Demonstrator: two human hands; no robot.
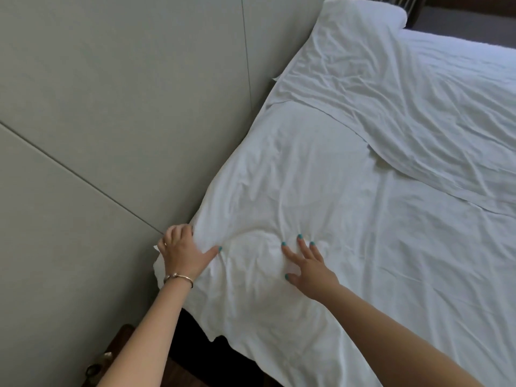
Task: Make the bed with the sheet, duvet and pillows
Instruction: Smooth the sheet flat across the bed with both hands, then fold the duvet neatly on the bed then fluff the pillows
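We had left hand (181,251) gripping the sheet (307,191) corner at the wall (111,107), right hand (307,266) flat, fingers spread. Best: hold tension while tucking.

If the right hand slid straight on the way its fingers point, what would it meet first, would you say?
The right hand lies flat on the sheet, fingers pointing up the bed. It would probably cross only wrinkled sheet, then reach the pillow edge by the wall; depth is unclear.
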